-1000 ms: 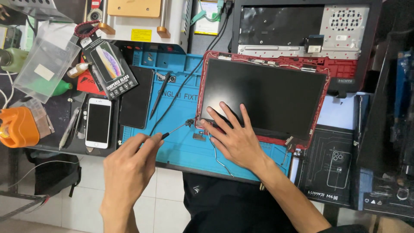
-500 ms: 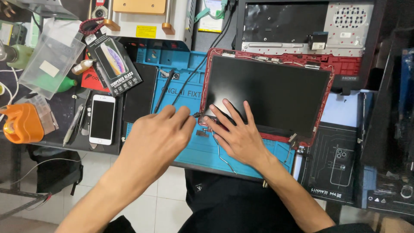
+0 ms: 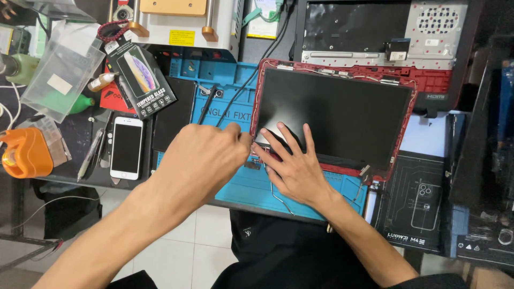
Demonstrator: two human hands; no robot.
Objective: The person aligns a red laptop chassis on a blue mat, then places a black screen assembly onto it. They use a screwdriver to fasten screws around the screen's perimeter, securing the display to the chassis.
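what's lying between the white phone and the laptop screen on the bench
In the head view, a black rectangular slab lies beside the white phone, then blue mat with the left hand over it, up to the laptop screen.

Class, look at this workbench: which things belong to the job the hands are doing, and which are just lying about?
In use:
left hand, closed at the panel's lower left corner
right hand, spread flat on the panel
dark screen panel in its red lid frame
blue work mat

Lying about:
white phone
orange holder
screen protector box
clear plastic box
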